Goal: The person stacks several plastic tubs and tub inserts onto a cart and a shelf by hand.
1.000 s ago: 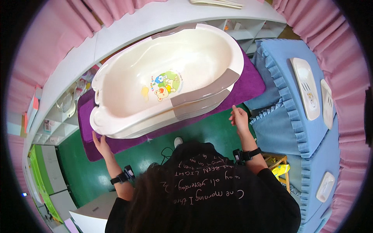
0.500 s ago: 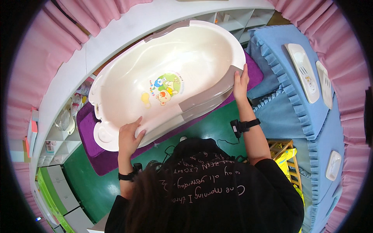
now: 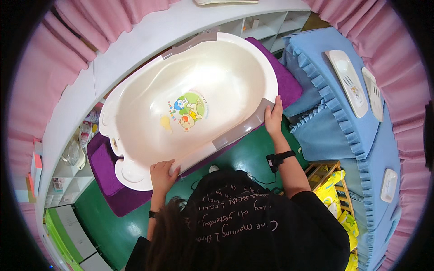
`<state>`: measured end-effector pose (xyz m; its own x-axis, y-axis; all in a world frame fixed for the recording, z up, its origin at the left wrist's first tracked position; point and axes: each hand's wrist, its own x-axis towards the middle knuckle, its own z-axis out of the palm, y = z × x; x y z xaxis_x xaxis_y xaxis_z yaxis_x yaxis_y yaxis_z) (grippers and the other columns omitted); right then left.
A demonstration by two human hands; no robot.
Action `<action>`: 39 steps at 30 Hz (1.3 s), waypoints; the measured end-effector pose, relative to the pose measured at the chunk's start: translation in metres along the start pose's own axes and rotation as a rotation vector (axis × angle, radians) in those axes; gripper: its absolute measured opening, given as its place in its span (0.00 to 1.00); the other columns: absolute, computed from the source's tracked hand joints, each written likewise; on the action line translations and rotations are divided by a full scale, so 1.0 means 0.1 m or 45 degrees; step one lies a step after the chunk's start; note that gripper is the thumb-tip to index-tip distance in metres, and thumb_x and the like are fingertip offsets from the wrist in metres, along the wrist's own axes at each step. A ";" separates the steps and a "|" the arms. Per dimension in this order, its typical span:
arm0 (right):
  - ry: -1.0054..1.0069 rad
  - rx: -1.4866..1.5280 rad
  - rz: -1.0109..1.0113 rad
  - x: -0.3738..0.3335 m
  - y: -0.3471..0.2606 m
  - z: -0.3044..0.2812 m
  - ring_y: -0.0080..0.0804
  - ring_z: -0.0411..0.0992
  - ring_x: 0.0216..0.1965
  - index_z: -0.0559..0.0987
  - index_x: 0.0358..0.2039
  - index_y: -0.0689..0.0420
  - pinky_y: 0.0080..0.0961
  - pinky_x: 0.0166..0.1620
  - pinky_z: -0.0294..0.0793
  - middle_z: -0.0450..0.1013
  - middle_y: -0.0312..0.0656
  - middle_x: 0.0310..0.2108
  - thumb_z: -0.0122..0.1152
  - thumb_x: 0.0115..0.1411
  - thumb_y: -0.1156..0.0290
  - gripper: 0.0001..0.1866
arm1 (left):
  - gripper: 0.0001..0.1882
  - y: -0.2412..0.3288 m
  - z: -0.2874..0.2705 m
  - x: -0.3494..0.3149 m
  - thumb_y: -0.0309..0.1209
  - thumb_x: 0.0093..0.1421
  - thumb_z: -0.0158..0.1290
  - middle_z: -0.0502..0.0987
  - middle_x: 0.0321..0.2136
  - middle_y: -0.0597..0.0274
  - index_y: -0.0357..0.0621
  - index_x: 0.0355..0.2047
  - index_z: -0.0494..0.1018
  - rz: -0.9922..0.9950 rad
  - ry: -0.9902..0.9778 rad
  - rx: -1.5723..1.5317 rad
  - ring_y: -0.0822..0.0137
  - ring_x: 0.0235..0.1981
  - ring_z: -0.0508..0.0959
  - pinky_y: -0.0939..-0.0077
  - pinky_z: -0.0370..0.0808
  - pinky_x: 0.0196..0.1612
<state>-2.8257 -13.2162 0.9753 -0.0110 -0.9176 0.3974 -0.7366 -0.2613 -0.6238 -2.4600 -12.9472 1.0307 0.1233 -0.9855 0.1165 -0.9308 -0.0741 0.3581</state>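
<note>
A large cream baby bathtub with a cartoon bear sticker on its bottom lies over a purple padded bench. My left hand grips the near rim toward the tub's left end, fingers over the edge. At the near right, my right hand holds the rim beside the grey side panel. Its fingers point up along the tub's outer edge, and part of its grip is hidden. A second grey panel sits on the far rim.
On the right stands a blue frilled cover bearing white bath trays. Below it are a wooden rack and yellow patterned cloth. White shelving curves along the left and back, with pink curtains beyond. The floor is green.
The tub has come nearer to me and slightly left, uncovering more of the purple bench at the far right. Both hands have moved nearer with it; the left has slid rightward along the rim.
</note>
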 end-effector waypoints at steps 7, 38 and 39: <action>-0.048 0.329 0.153 -0.04 0.01 0.05 0.48 0.52 0.61 0.51 0.61 0.63 0.33 0.61 0.50 0.52 0.57 0.60 0.46 0.60 0.65 0.31 | 0.17 0.01 -0.03 0.01 0.43 0.50 0.56 0.75 0.29 0.62 0.46 0.34 0.74 -0.033 -0.097 0.037 0.62 0.34 0.73 0.66 0.61 0.41; -0.167 0.467 0.596 0.08 0.36 0.40 0.46 0.52 0.62 0.52 0.61 0.64 0.33 0.61 0.51 0.52 0.57 0.60 0.49 0.59 0.57 0.35 | 0.29 -0.10 0.05 0.56 0.29 0.39 0.63 0.72 0.37 0.48 0.40 0.43 0.68 0.281 -0.283 -0.255 0.48 0.40 0.72 0.60 0.68 0.44; -0.153 0.573 0.623 0.02 0.30 0.35 0.46 0.56 0.60 0.54 0.60 0.64 0.33 0.60 0.54 0.57 0.56 0.58 0.50 0.59 0.58 0.34 | 0.30 -0.20 0.13 0.58 0.27 0.40 0.62 0.71 0.39 0.47 0.38 0.46 0.66 0.340 -0.185 -0.280 0.47 0.42 0.70 0.62 0.67 0.46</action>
<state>-2.8243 -13.2364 0.9341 -0.1771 -0.9821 -0.0641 -0.3118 0.1177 -0.9428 -2.4390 -13.0050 1.0182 -0.1791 -0.9781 0.1055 -0.8254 0.2078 0.5249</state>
